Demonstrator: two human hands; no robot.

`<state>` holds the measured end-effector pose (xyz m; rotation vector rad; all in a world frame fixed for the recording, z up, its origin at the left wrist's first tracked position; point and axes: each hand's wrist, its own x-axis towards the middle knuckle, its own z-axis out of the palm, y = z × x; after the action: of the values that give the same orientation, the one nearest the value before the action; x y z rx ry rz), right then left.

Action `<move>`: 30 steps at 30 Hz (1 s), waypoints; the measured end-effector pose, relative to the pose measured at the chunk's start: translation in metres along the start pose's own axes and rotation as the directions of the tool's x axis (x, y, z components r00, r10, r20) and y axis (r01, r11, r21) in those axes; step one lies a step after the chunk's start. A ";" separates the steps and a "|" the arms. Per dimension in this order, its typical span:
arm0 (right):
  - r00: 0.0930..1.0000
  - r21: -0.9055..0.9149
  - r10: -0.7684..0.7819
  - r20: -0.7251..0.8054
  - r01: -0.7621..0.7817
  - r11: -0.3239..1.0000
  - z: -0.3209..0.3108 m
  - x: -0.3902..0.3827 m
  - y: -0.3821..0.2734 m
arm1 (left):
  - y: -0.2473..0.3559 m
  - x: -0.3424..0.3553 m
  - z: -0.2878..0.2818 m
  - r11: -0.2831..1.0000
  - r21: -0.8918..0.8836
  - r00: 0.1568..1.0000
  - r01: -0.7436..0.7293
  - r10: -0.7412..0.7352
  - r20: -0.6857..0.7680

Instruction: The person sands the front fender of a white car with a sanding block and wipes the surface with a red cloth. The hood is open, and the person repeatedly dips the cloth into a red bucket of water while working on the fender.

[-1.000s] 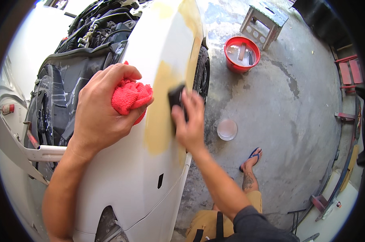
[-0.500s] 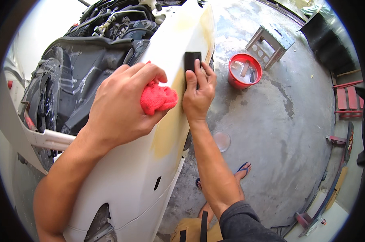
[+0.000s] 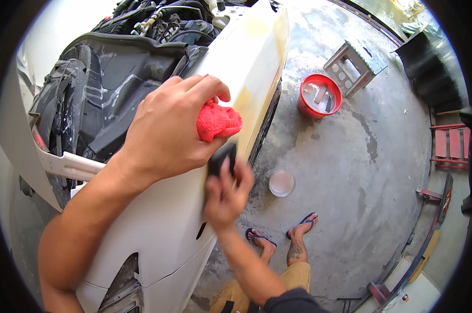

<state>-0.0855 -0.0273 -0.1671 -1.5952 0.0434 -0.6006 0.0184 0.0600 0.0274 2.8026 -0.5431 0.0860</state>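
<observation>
A bunched red cloth is gripped in my left hand, held above the white car fender. My right hand, smeared by motion, presses a black sanding block to the fender's side, just below the cloth. Yellowish filler patches show along the fender's upper edge, and my hands cover part of that area. A short dark slot in the panel lies close to my right hand.
Left of the fender lies the open engine bay. On the concrete floor to the right stand a red bucket holding liquid and flat pieces, a grey step stool and a round clear lid-like disc. Red metal pieces sit by the right wall.
My right hand has drawn the sanding block down along the fender toward me. My left hand with the cloth has shifted slightly right in the picture, and the view has tilted a little.
</observation>
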 end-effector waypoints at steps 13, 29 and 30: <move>0.998 0.125 -0.052 0.032 0.047 0.991 -0.011 -0.011 0.006 | 0.005 0.002 -0.003 1.000 -0.007 1.000 0.021 -0.021 0.007; 0.992 -0.112 0.085 -0.094 -0.096 0.989 0.017 0.088 0.039 | 0.020 -0.003 -0.005 0.958 0.251 0.979 -0.140 0.096 0.178; 0.977 -0.083 0.210 -0.047 -0.213 0.974 0.010 0.072 0.023 | 0.019 -0.003 -0.007 0.954 0.270 0.972 -0.127 0.067 0.224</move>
<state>-0.0123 -0.0483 -0.1630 -1.6380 0.2682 -0.4677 0.0084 0.0459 0.0386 3.0834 -0.7761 -0.1287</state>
